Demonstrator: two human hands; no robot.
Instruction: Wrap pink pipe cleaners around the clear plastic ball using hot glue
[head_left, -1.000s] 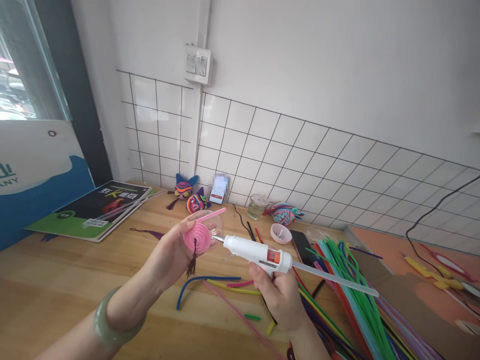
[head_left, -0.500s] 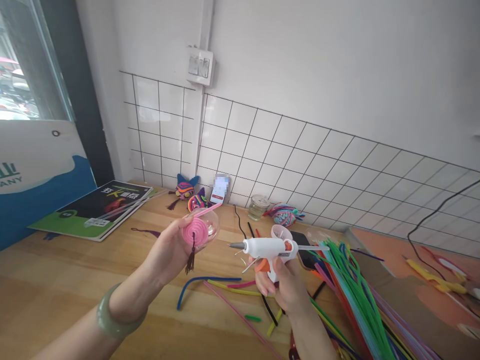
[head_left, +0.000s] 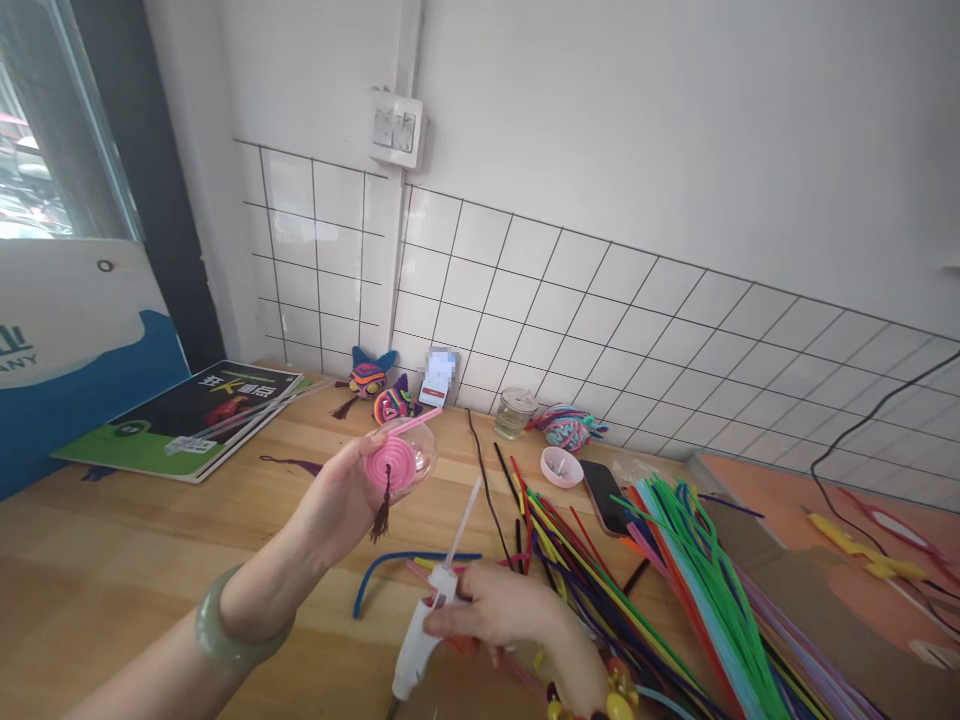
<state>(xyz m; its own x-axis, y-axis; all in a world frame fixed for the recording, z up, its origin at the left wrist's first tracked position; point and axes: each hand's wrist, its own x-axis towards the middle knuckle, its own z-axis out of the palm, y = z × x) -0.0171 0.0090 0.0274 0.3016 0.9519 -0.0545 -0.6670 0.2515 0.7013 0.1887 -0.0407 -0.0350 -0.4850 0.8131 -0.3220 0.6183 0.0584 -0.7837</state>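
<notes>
My left hand is closed around a clear plastic ball, held above the table at centre-left. A flat pink pipe-cleaner coil covers the near side of the ball, its straight end pointing up and right. In front of the coil hangs a dark tassel. Lower down, my right hand grips a white hot glue gun. Its nozzle points down toward the bottom edge, and a glue stick juts from its rear. The gun and the ball are apart.
Pipe cleaners lie loose and in a large bundle at right. Behind stand finished colourful ornaments, a propped phone, a glass jar and a small pink bowl. Another phone and magazines lie flat.
My right hand has swung the glue gun down and left, turning its nozzle from leftward to downward. My left hand and the ball have barely moved.
</notes>
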